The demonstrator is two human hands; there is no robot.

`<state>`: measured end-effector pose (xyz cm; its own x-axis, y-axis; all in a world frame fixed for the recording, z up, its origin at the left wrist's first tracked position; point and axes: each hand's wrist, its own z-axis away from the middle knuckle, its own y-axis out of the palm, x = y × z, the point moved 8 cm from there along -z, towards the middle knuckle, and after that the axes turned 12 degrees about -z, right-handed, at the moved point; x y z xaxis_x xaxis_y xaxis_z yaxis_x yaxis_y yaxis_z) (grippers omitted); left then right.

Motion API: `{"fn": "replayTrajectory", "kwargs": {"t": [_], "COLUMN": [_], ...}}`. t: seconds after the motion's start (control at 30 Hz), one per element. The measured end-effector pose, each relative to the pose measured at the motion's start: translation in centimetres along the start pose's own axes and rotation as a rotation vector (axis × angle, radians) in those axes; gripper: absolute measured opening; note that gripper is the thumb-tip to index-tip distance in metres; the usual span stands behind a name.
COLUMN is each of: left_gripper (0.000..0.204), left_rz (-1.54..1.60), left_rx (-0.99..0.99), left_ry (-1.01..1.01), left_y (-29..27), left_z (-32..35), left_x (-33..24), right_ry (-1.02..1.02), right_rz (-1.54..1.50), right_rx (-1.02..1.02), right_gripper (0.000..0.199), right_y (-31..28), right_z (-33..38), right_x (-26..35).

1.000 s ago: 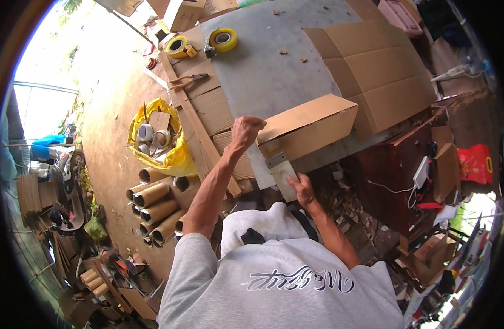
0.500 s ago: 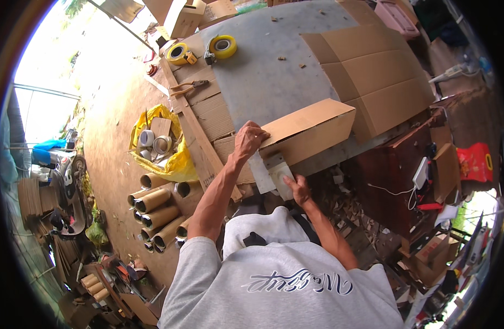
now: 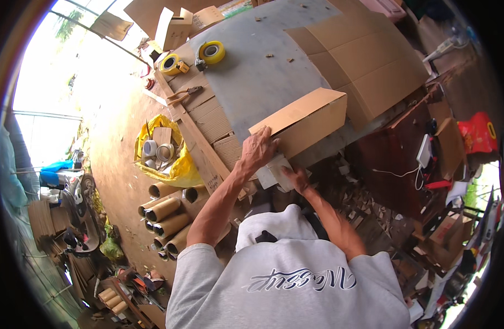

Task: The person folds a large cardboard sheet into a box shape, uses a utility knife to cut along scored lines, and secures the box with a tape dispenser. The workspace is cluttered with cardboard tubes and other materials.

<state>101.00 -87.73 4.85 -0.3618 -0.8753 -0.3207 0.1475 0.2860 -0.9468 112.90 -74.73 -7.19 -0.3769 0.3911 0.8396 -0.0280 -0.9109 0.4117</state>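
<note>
A yellow plastic bag [image 3: 178,167] holding tape rolls sits on the floor at the left, with brown cardboard tubes [image 3: 167,216] stacked just below it. Near the middle, the left hand [image 3: 257,149] rests palm down, fingers together, on the near end of a long brown cardboard box [image 3: 304,120] lying on the grey table [image 3: 252,82]. Just right and lower, the right hand [image 3: 297,178] touches a small white block [image 3: 274,171] under the box's end; its finger grip cannot be made out. Flattened brown cardboard sheets [image 3: 361,55] lie beyond.
</note>
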Motion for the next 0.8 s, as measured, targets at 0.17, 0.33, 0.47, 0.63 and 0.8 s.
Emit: {"fn": "replayTrajectory", "kwargs": {"t": [0.17,0.33,0.47,0.63,0.8], "left_gripper": [0.048,0.046,0.044,0.043,0.046], "left_rz": [-0.131,-0.111,-0.147,-0.138,-0.019], "left_rx": [0.047,0.102,0.162,0.186,0.199], "left_ry": [-0.024,-0.024,-0.037,-0.055,-0.064], "left_y": [0.3,0.8,0.5,0.1,-0.9], "left_z": [-2.9,-3.9,-4.3,-4.6,-6.5], "left_x": [-1.6,-1.6,-1.8,-0.8,1.1], "right_ry": [-0.032,-0.049,-0.091,0.131,0.128], "right_rz": [0.112,0.167,0.101,0.357,0.294], "right_rx": [-0.009,-0.003,-0.098,-0.141,-0.122], "right_gripper": [0.041,0.044,0.043,0.052,0.054], "right_y": [-0.8,-0.8,-3.9,-9.0,-8.3], "right_z": [0.8,3.8,7.8,14.3,14.3], "right_x": [-0.2,1.8,-1.6,-6.3,-4.2]}}
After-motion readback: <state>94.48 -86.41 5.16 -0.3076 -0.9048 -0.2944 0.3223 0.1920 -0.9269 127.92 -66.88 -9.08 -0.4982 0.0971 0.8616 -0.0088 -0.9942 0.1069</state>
